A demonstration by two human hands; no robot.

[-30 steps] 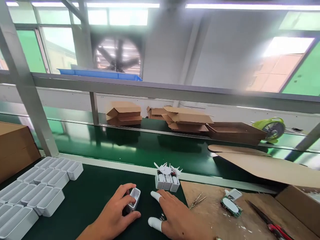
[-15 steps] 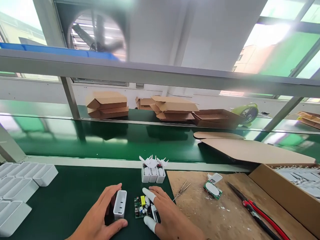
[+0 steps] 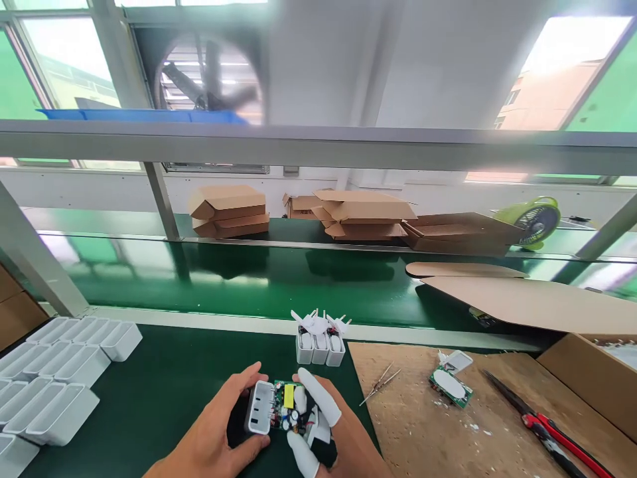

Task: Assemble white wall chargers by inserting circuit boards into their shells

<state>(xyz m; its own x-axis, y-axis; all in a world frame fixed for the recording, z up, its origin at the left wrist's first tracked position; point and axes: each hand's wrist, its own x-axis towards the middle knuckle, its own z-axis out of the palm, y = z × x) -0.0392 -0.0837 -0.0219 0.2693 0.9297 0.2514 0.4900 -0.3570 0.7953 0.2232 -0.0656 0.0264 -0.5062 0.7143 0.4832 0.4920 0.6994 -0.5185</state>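
My left hand [image 3: 219,435] grips a small white charger shell [image 3: 259,407] at the bottom centre, its port face toward me. My right hand [image 3: 326,431], with white finger cots on thumb and forefinger, holds a green circuit board [image 3: 286,403] with a yellow part and capacitors, pressed against the shell's open end. Just beyond them three white shells with plug pieces on top [image 3: 320,337] stand on the dark green mat [image 3: 174,385].
Rows of white shells [image 3: 60,378] lie at the left. A wooden board [image 3: 448,425] at the right carries tweezers [image 3: 378,384], another circuit board [image 3: 450,385] and red-handled cutters [image 3: 552,431]. A green conveyor belt [image 3: 259,285], cardboard boxes [image 3: 365,216] and a green fan [image 3: 532,222] lie beyond.
The hands came together: the left tilted the shell over and the right lifted the circuit board off the mat up to the shell's open end. The view shifted slightly.
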